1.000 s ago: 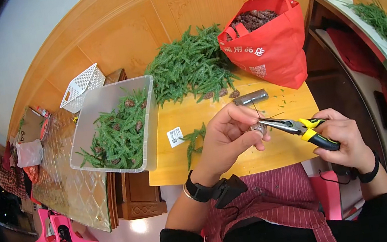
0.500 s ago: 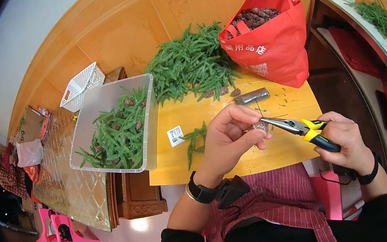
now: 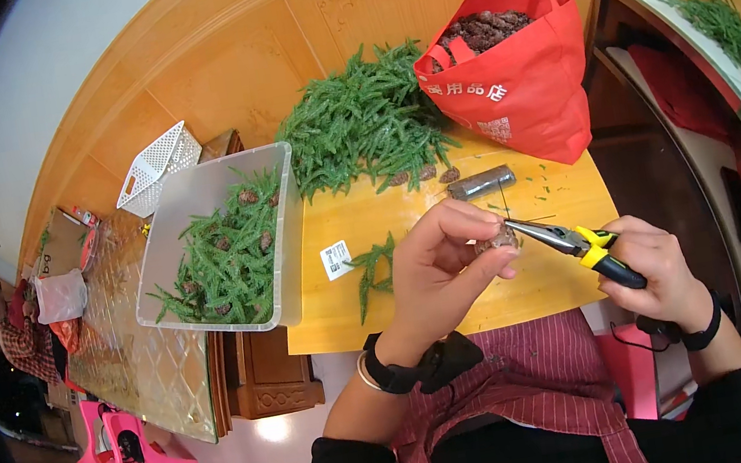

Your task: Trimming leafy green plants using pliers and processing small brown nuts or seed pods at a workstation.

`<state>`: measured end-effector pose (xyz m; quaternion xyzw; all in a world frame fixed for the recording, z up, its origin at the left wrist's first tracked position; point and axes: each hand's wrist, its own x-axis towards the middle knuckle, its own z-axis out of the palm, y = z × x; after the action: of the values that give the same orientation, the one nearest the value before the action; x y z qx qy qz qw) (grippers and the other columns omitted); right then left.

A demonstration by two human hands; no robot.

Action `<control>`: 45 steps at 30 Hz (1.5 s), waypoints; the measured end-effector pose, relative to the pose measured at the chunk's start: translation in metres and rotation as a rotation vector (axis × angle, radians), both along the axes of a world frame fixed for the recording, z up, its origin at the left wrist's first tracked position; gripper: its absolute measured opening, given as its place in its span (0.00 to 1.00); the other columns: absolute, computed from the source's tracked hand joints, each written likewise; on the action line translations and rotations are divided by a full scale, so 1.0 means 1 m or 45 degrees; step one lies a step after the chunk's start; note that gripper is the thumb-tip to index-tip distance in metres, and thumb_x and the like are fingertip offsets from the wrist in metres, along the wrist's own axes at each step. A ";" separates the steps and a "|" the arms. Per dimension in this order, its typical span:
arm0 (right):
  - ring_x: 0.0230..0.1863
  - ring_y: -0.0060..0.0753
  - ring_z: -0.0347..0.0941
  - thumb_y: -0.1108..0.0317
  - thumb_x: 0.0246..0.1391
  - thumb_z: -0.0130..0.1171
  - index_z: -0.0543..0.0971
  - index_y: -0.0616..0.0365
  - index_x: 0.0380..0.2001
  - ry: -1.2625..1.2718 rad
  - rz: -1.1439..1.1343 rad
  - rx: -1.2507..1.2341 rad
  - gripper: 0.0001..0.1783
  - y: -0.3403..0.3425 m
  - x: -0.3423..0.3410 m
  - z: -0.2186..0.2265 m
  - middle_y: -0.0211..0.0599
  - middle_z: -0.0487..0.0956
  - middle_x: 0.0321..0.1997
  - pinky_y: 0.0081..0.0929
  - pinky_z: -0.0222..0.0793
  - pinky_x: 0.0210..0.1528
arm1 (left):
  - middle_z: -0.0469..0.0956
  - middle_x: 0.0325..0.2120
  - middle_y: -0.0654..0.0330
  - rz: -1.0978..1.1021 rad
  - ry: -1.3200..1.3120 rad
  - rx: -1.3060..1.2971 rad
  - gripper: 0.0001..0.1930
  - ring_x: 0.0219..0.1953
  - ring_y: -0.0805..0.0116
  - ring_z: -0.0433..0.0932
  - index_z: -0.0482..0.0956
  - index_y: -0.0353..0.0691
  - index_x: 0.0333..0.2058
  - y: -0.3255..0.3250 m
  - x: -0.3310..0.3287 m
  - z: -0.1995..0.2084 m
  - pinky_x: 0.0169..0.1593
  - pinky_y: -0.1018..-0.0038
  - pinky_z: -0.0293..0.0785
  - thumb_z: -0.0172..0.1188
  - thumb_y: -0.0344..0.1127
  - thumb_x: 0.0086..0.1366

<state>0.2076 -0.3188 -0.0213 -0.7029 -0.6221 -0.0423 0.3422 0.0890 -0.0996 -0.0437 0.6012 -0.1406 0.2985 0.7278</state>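
Between the thumb and fingers of my left hand (image 3: 450,263) is a small brown pine cone (image 3: 501,239), partly covered by the fingertips. Thin dark wire (image 3: 504,197) sticks up from it, and another end runs off to the right. My right hand (image 3: 653,264) is wrapped round the yellow-and-black handles of long-nose pliers (image 3: 573,242). Their tips meet the wire right at the cone. Left of my left hand, a green artificial pine sprig (image 3: 374,274) lies on the yellow table (image 3: 317,321) beside a white label (image 3: 335,260). A dark wrapped bundle (image 3: 481,183) lies behind my hands.
A clear plastic bin (image 3: 287,282) at left holds green sprigs with cones. Behind the table centre rises a heap of sprigs (image 3: 363,118), next to a red bag (image 3: 512,86) full of cones. A white basket (image 3: 156,172) stands beyond the bin; another person (image 3: 22,336) is far left.
The plier tips have shifted slightly and sit closer against the cone. The upright wire stands a little further right. Both hands keep their hold.
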 end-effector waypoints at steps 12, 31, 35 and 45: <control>0.25 0.44 0.70 0.71 0.35 0.64 0.71 0.61 0.18 -0.064 0.037 0.007 0.10 -0.006 0.002 0.004 0.39 0.69 0.17 0.33 0.70 0.34 | 0.69 0.35 0.50 -0.029 -0.013 0.049 0.09 0.33 0.63 0.76 0.66 0.33 0.35 -0.002 0.001 0.000 0.29 0.74 0.77 0.54 0.18 0.55; 0.24 0.46 0.69 0.76 0.32 0.61 0.66 0.62 0.14 -0.006 -0.066 0.136 0.11 -0.002 -0.001 -0.009 0.41 0.65 0.15 0.33 0.66 0.27 | 0.72 0.36 0.51 0.512 -0.202 0.512 0.07 0.31 0.67 0.75 0.68 0.32 0.35 -0.009 0.007 -0.001 0.35 0.76 0.73 0.52 0.20 0.57; 0.24 0.46 0.69 0.76 0.32 0.61 0.66 0.62 0.14 -0.003 -0.086 0.146 0.12 -0.003 0.000 -0.009 0.41 0.65 0.15 0.33 0.66 0.26 | 0.74 0.34 0.50 0.264 0.099 0.122 0.07 0.31 0.67 0.76 0.68 0.31 0.39 -0.012 0.004 0.014 0.35 0.76 0.74 0.49 0.26 0.62; 0.24 0.47 0.69 0.76 0.33 0.60 0.65 0.62 0.15 0.050 -0.102 0.121 0.12 -0.008 -0.002 -0.009 0.42 0.66 0.16 0.33 0.65 0.26 | 0.74 0.34 0.54 -0.042 0.255 -0.231 0.08 0.32 0.69 0.76 0.70 0.32 0.38 -0.010 0.006 0.007 0.38 0.78 0.73 0.52 0.21 0.57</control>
<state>0.2051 -0.3263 -0.0302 -0.7110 -0.5839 -0.0716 0.3852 0.0946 -0.1093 -0.0367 0.5574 -0.0496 0.2367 0.7943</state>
